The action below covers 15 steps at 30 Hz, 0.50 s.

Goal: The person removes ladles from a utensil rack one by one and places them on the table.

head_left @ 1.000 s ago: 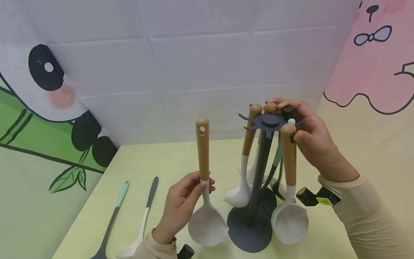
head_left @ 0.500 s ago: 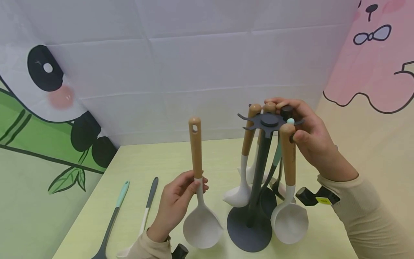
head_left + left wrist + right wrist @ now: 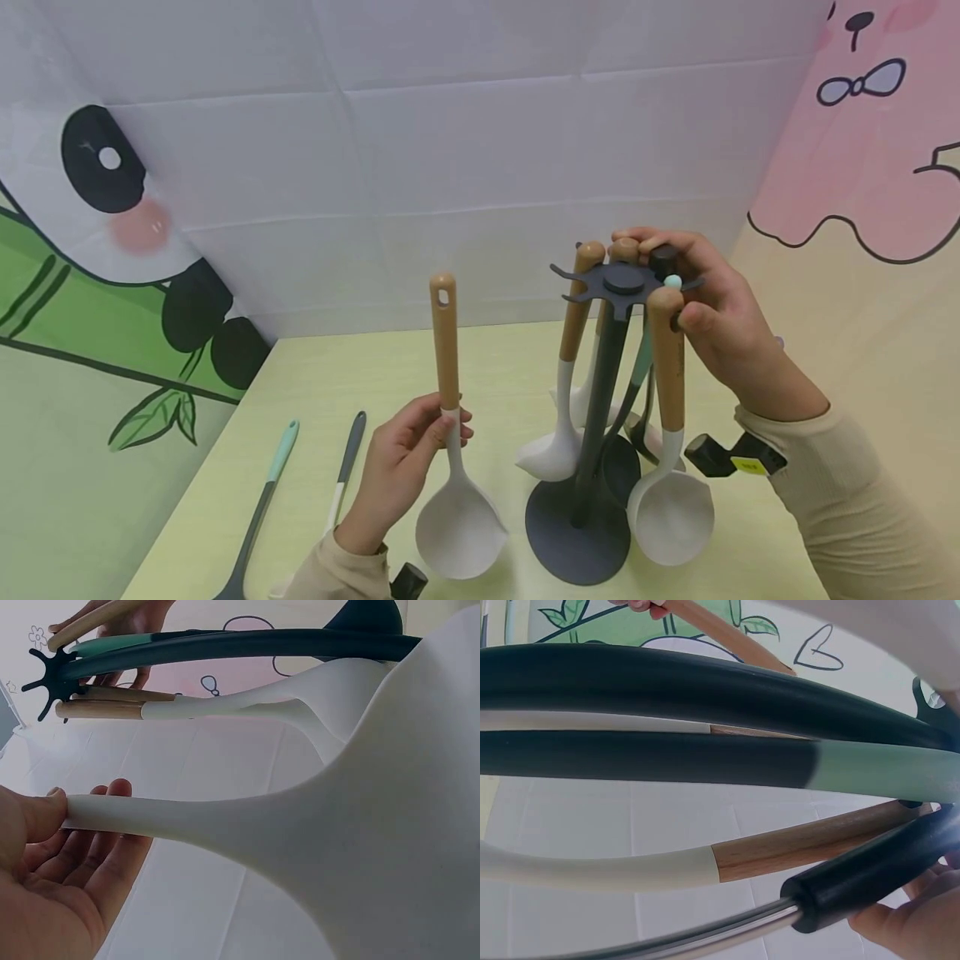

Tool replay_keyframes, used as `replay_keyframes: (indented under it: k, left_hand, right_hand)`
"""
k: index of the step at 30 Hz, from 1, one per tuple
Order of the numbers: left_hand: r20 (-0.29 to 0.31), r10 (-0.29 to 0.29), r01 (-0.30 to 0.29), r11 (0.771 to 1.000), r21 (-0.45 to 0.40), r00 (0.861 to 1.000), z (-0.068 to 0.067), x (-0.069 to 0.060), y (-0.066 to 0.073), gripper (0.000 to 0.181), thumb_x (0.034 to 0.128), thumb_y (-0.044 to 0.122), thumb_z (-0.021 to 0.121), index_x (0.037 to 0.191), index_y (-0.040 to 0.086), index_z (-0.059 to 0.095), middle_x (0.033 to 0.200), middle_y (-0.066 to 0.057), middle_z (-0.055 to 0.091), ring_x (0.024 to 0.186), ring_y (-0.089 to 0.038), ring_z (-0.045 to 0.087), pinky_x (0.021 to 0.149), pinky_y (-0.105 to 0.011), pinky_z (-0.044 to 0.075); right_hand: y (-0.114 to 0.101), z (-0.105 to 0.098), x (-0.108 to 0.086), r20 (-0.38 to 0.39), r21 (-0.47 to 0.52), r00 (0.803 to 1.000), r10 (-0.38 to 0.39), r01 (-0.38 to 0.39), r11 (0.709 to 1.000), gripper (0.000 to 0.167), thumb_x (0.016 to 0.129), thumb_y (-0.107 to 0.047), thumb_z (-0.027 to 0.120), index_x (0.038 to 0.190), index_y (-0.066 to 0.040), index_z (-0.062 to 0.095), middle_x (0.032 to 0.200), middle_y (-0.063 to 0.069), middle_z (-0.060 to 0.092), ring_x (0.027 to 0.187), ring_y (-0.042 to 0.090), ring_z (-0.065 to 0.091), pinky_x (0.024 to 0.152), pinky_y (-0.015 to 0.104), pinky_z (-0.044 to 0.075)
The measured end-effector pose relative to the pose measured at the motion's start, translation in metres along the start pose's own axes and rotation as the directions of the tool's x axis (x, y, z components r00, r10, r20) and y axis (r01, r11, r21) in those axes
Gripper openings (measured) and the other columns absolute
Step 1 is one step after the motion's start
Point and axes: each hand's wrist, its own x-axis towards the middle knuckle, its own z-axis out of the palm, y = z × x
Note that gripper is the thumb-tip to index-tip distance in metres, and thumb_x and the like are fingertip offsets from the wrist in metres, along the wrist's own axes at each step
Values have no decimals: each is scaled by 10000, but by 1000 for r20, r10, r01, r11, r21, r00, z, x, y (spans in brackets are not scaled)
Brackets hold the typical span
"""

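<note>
ladle [image 3: 459, 529], rim [image 3: 501, 531] apart from the rack [image 3: 606, 375], is pinched by the left hand [image 3: 401, 467]; right hand [image 3: 723, 321] grips rack's top.

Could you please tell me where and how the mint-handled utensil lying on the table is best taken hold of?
Probably midway along its mint handle, coming down from above and pinching across the width: the utensil lies on the table with this slim, straight part uncovered.
</note>
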Motion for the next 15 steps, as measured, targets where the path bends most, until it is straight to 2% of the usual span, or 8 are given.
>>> replay_keyframes:
  k: [5, 12, 15]
  left_hand:
    - [-11, -40, 40, 999, -4, 999, -2, 0, -2, 222, 991, -68, 521, 1193, -118, 599, 980, -234, 667, 843, -126, 701, 718, -370, 613]
    - [-20, -99, 99, 995, -8, 995, -7, 0, -8, 228, 997, -47, 527, 1200, -125, 594, 973, 2, 691, 835, -132, 704, 720, -365, 612]
    - [-34, -160, 160, 987, -10, 987, -8, 1, -10, 231, 999, -29, 534, 1204, -117, 598, 979, -54, 692, 833, -135, 703, 730, -368, 611]
  right_hand:
    - [1, -1, 0, -3, 5, 1000, 0, 0, 1000, 596, 885, -371, 754, 1298, -9, 524, 1434, 141, 488, 1399, 309, 323, 1097, 301, 330]
    - [2, -2, -1, -4, 7, 1000, 5, -5, 1000, 593, 884, -376, 754, 1294, -13, 526, 1438, 139, 483, 1402, 310, 315, 1095, 302, 332]
    - [2, -2, -1, -1, 9, 1000, -3, 3, 1000, 593, 884, -374, 753, 1293, -9, 525, 1434, 141, 486, 1403, 311, 316, 1106, 304, 323]
